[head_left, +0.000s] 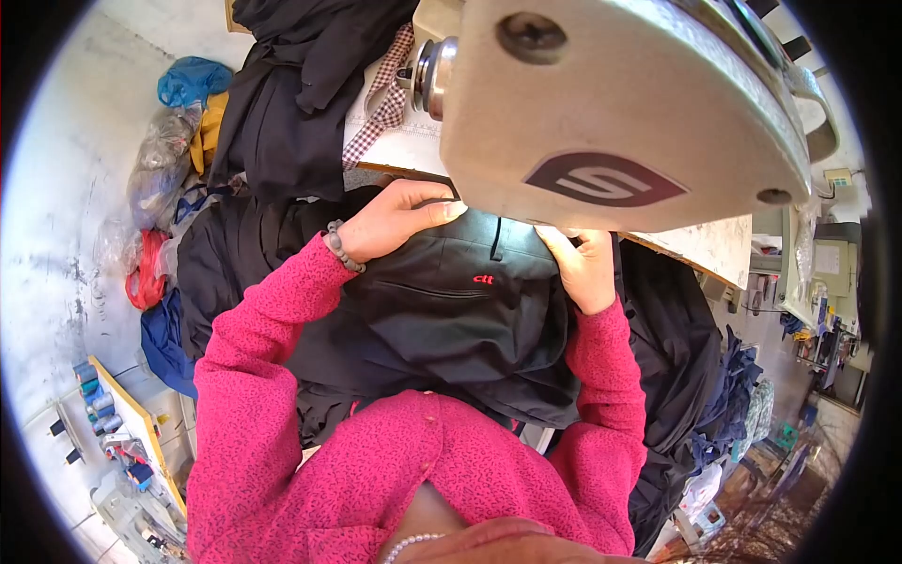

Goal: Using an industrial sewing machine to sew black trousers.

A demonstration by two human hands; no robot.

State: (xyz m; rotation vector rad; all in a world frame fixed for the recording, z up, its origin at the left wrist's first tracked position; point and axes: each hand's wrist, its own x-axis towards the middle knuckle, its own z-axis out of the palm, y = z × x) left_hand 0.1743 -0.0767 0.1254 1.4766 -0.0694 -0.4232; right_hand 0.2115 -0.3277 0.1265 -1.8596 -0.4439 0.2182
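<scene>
nearest to you, stretching from mid-view up toward 12 o'clock, is the dark garment (pixel 432 324), pocket slit (pixel 432 289) and small red mark (pixel 483 279) facing up. and this looks like the lining-up step: you seem to be setting its top band (pixel 519 242) straight under the machine. the next move, i'd judge, calls for that band to lie flat and the narrow loop strip (pixel 496 240) to stay unfolded.

now the hands! at 11 o'clock from the garment's middle, your left hand (pixel 399 221) is nearly closed, thumb and curled fingers pinching the top edge. over at 2 o'clock, your right hand (pixel 584 268) is folded around the band's other end, thumb in front; its fingertips are partly hidden, but it appears to have hold.

above them, at 1 o'clock, looms the sewing machine head (pixel 620 122), covering the needle area, so i cannot tell whether the needle is in the cloth. farther off, toward 11 o'clock, a checked strip (pixel 381 108) lies beside heaped black cloth (pixel 291 103).
</scene>
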